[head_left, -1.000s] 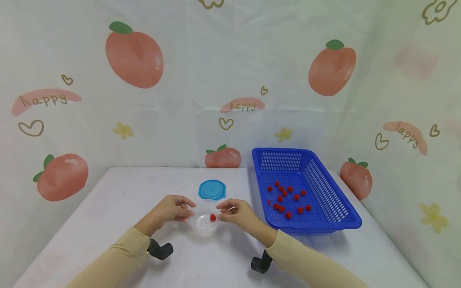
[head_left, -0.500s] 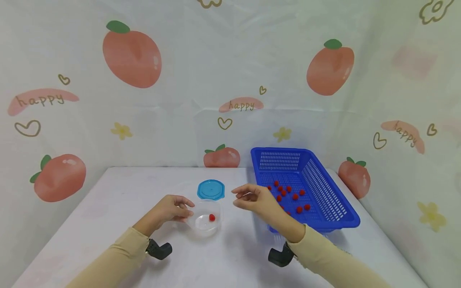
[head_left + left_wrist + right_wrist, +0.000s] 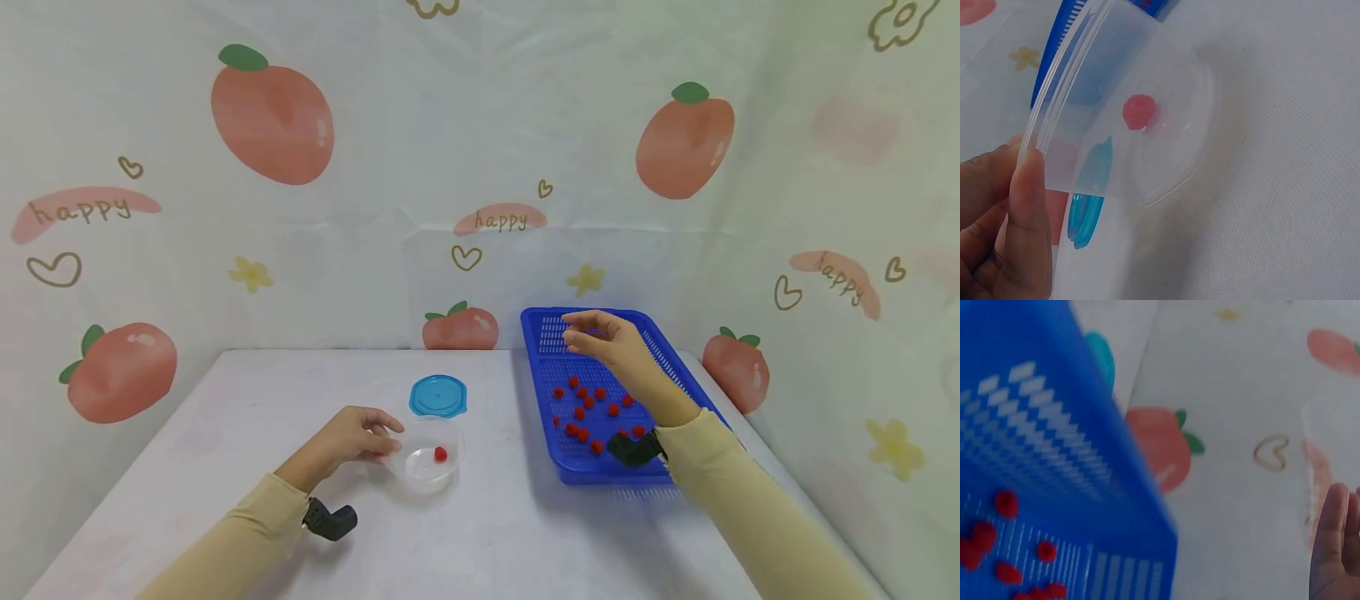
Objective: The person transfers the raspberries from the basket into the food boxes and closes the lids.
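Note:
A clear plastic container [image 3: 427, 479] holds one raspberry [image 3: 440, 454] on its bottom. Its rim is pinched between the thumb and fingers of my left hand [image 3: 356, 437]; the left wrist view shows the container [image 3: 1116, 156] from the side, with the raspberry [image 3: 1139, 112] inside. My right hand [image 3: 618, 350] hovers over the blue plastic basket [image 3: 712, 437], its fingers loosely bent and nothing visible between them. Several raspberries [image 3: 588, 402] lie scattered on the basket's floor, some partly hidden by the black wrist camera. Beyond the container lies a light blue lid [image 3: 438, 396].
The white table [image 3: 247, 400] carries the container, the lid and the basket. A fruit-printed curtain [image 3: 390, 167] stands behind the table and along its sides. The basket's raised walls [image 3: 1110, 425] show close up in the right wrist view.
My right hand has let go of the container's right side and moved right and up, over the basket. The left hand keeps its grip and the container stays in place.

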`<state>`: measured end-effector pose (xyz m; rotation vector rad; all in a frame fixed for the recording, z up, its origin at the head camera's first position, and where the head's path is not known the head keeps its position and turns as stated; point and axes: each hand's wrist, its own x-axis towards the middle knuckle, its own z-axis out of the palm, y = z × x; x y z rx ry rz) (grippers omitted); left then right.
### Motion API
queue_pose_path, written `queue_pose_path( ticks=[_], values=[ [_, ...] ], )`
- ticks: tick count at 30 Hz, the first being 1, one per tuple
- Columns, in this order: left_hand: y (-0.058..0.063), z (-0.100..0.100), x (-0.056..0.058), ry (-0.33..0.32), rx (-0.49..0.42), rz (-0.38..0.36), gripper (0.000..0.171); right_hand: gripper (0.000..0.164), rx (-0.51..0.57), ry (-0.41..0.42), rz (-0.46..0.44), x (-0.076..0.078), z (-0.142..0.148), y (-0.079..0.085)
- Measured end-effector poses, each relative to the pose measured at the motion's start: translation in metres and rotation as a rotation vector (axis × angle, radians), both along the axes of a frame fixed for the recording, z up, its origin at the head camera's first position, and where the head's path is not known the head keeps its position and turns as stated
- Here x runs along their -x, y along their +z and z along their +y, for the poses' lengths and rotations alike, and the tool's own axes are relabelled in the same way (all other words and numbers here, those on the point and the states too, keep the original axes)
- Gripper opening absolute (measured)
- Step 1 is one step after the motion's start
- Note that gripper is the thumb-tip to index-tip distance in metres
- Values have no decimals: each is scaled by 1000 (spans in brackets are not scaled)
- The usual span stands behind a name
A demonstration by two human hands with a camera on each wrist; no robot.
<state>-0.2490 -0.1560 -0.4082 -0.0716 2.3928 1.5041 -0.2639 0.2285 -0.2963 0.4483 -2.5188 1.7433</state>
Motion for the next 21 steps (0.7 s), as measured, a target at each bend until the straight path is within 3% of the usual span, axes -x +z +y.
queue_pose_path(
  ticks=[9,15,21],
  values=[
    [3,0,1,-12,-22,-7,29,44,-102,-48,34,24,32,-18],
    [3,0,0,-8,-6,-6,30,43,-151,-1,-16,38,44,-36],
    [0,0,1,-10,3,-6,30,43,-271,48,-72,44,52,-53]
  ],
)
